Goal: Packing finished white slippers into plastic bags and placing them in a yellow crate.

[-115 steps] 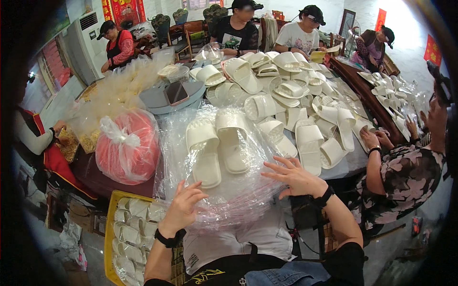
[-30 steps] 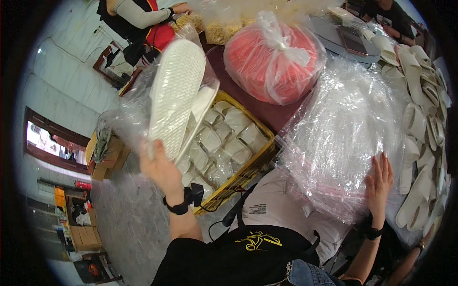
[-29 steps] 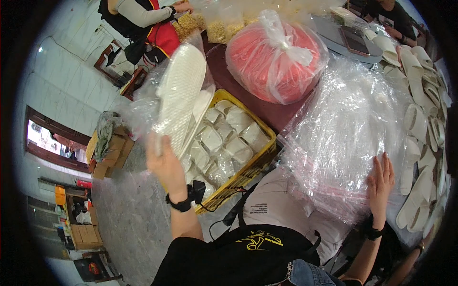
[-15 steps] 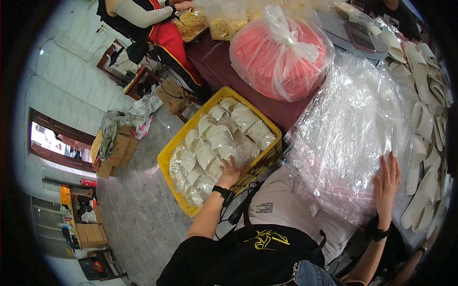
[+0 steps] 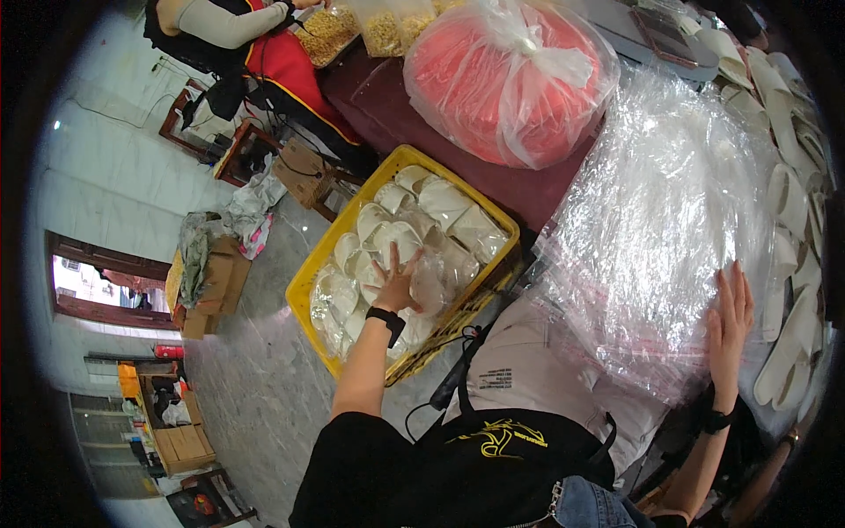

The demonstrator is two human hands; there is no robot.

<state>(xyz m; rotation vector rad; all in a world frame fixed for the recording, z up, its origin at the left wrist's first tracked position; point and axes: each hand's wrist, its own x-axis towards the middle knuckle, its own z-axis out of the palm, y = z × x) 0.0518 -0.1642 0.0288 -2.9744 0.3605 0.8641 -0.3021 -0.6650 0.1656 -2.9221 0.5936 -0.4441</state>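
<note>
My left hand (image 5: 396, 289) reaches into a yellow plastic crate (image 5: 311, 327), palm down with its fingers spread over white slippers (image 5: 444, 204) wrapped in clear film. Whether its fingertips touch the wrapping I cannot tell. A thick pile of clear plastic bags (image 5: 651, 211) with pinkish edges lies in front of me, partly over my lap. Against the right edge of that pile my right hand (image 5: 729, 324) rests flat, fingers stretched out and nothing gripped. Loose white slippers (image 5: 783, 365) are heaped just to its right.
Beyond the crate, a tied clear bag of red-pink material (image 5: 502, 84) sits on a dark red surface (image 5: 378, 110). A co-worker's sleeve (image 5: 211, 25) shows at the top left, near bags of yellow pieces (image 5: 380, 31). Cardboard boxes (image 5: 220, 282) stand on the grey floor.
My left hand has moved up and left over the wrapped slippers, its fingers spreading wider. My right hand has shifted slightly right and stays flat. The whole view has shifted a little.
</note>
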